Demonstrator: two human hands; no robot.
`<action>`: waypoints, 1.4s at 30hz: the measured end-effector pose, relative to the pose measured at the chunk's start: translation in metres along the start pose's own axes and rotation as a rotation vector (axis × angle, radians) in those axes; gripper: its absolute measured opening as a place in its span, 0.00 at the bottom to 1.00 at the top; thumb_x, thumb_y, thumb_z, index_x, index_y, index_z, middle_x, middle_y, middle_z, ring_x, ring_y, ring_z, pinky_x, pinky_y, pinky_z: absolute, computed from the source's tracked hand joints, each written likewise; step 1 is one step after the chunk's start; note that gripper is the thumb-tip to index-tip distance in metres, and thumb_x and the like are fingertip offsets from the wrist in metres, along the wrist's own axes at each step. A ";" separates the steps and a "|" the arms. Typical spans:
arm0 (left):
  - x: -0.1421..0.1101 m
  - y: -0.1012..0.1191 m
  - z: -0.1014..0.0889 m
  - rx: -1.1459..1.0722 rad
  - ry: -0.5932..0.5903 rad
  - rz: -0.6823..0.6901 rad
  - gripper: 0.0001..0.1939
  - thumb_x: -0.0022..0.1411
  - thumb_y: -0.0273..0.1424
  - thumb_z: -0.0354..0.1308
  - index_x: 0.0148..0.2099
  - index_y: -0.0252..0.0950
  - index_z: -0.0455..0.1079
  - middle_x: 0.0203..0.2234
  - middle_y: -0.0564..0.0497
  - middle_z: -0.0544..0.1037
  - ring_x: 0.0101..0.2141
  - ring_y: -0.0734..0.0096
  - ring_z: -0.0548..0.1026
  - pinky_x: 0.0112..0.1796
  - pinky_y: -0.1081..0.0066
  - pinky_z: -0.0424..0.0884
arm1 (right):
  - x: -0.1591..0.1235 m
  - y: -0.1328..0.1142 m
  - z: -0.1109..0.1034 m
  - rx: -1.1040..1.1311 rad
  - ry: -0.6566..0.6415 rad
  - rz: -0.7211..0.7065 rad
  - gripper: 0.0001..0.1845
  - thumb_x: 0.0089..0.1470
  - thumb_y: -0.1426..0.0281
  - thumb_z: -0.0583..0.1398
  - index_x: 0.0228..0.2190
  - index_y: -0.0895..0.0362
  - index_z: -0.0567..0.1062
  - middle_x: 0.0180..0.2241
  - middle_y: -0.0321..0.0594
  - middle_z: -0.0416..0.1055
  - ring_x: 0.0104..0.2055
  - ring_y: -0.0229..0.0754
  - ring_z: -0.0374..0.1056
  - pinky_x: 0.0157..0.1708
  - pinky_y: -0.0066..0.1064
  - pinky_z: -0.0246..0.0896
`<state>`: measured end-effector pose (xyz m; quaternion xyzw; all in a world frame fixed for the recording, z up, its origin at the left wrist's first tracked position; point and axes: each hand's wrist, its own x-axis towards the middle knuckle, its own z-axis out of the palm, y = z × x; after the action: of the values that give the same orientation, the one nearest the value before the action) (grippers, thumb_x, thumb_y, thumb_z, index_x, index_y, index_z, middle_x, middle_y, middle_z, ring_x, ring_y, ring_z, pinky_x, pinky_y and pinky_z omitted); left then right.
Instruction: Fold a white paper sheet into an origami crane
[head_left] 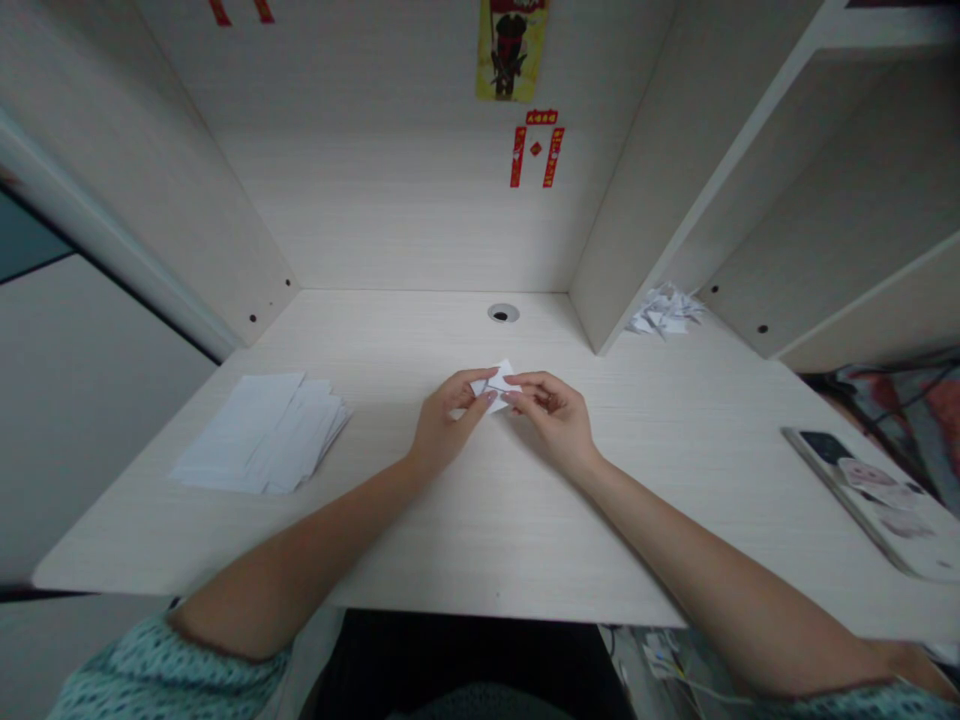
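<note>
Between both hands, just above the desk, is a small folded piece of white paper [498, 384] with pointed corners and a crease or slit across its middle. My left hand [452, 412] pinches its left side between thumb and fingers. On the other side, my right hand [553, 412] grips it the same way, the thumb tips close together at the centre. The fingers partly cover the paper's edges. Left of my hands lies a fanned stack of white paper sheets [259, 432].
A pile of folded white paper pieces [666, 310] sits behind the upright divider [637, 270]. On the right lies a phone [877, 500] in a case. A round cable hole [503, 313] is near the back wall. The desk's front edge [495, 612] runs before my lap.
</note>
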<state>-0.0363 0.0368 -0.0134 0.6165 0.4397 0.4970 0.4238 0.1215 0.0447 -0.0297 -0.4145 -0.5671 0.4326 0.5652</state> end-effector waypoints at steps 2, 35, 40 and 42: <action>-0.001 0.000 0.000 0.016 0.001 0.012 0.18 0.56 0.37 0.57 0.49 0.39 0.70 0.40 0.51 0.78 0.39 0.70 0.76 0.38 0.74 0.70 | 0.000 0.000 0.000 -0.006 -0.002 -0.004 0.13 0.45 0.61 0.65 0.33 0.55 0.77 0.24 0.36 0.73 0.25 0.36 0.67 0.28 0.29 0.65; 0.006 -0.013 0.000 -0.138 0.117 -0.083 0.14 0.52 0.36 0.62 0.41 0.38 0.76 0.38 0.48 0.80 0.38 0.67 0.77 0.41 0.71 0.70 | 0.006 0.008 -0.005 0.108 0.031 0.107 0.12 0.41 0.63 0.67 0.29 0.57 0.78 0.24 0.37 0.75 0.24 0.36 0.67 0.28 0.29 0.62; 0.006 -0.014 0.000 -0.138 0.117 -0.090 0.14 0.52 0.36 0.62 0.41 0.36 0.77 0.37 0.48 0.80 0.36 0.67 0.77 0.39 0.70 0.71 | 0.005 0.005 -0.004 0.127 0.035 0.129 0.12 0.41 0.63 0.67 0.28 0.57 0.78 0.24 0.37 0.75 0.24 0.34 0.66 0.27 0.28 0.61; 0.007 -0.014 0.000 -0.130 0.114 -0.088 0.14 0.52 0.36 0.62 0.41 0.36 0.77 0.37 0.48 0.80 0.36 0.66 0.77 0.39 0.70 0.71 | 0.005 0.005 -0.003 0.134 0.028 0.124 0.12 0.41 0.63 0.67 0.29 0.57 0.78 0.23 0.36 0.74 0.24 0.34 0.66 0.27 0.27 0.61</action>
<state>-0.0377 0.0467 -0.0255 0.5385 0.4566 0.5398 0.4585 0.1246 0.0511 -0.0333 -0.4160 -0.5023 0.4977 0.5718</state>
